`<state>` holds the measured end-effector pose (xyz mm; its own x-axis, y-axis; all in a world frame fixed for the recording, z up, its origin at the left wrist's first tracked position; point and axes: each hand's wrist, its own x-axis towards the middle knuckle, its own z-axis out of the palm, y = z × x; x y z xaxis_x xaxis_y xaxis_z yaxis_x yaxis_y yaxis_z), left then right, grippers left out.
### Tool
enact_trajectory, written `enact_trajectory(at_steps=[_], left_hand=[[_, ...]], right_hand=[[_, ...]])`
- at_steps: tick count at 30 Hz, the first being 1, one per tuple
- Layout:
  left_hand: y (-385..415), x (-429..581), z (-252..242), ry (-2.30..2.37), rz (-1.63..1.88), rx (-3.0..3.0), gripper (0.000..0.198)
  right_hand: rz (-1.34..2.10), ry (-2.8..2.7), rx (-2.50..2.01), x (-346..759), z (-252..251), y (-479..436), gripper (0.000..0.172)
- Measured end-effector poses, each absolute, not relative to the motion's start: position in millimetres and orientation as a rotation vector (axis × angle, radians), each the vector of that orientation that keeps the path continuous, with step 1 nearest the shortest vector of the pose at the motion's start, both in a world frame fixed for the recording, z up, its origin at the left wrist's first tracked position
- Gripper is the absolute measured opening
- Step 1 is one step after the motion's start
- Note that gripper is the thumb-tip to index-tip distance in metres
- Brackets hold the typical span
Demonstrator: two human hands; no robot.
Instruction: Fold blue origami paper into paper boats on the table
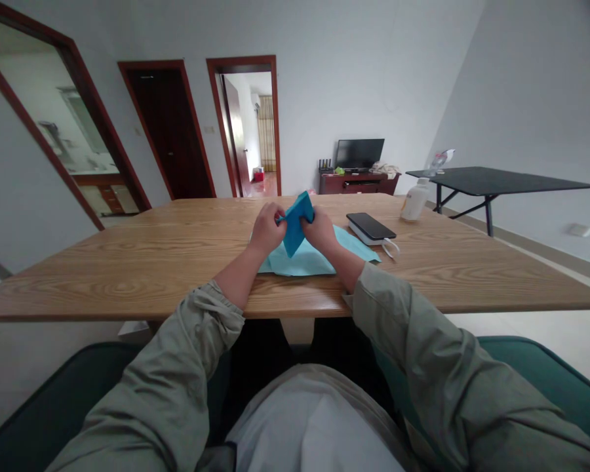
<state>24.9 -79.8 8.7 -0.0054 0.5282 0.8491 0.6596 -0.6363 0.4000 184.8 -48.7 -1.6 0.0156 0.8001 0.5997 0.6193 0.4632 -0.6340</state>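
A folded piece of bright blue paper (297, 223) is held up between both hands, just above the table. My left hand (267, 226) is closed, pinching a thin part at its left side. On the other side, my right hand (319, 228) grips the paper's right edge with the thumb toward me. The paper stands tilted, with one point up and one down. Under the hands a light blue sheet (305, 261) lies flat on the wooden table (142, 262), partly covered by my wrists. Some fingers of both hands are hidden behind the paper.
Right of the sheet, a black phone (371, 227) rests on a white block with a short white cable (391, 246). Beyond it stands a white bottle (415, 200). A black folding table (496, 180), a television (359, 154) on a cabinet and doorways are farther back.
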Motion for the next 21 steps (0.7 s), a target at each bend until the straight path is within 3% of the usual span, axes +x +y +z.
enact_trajectory(at_steps=[5, 10, 16, 21], left_hand=[[-65.0, 16.0, 3.9, -1.401, -2.017, -2.048, 0.02], [-53.0, 12.6, -6.2, -1.621, -2.072, -2.244, 0.037], [-60.5, 6.2, -3.3, -1.589, -1.948, -2.302, 0.015], [-62.9, 0.7, -3.3, -1.677, -2.162, -2.35, 0.022]], right_hand=[[0.196, -1.695, -1.188, 184.1, -2.4, -46.9, 0.011], [0.224, -1.742, -1.06, 179.2, -3.6, -50.3, 0.013], [0.23, -1.783, -1.057, 184.2, -5.2, -48.3, 0.012], [0.356, -1.879, -1.042, 194.6, -5.7, -45.1, 0.038]])
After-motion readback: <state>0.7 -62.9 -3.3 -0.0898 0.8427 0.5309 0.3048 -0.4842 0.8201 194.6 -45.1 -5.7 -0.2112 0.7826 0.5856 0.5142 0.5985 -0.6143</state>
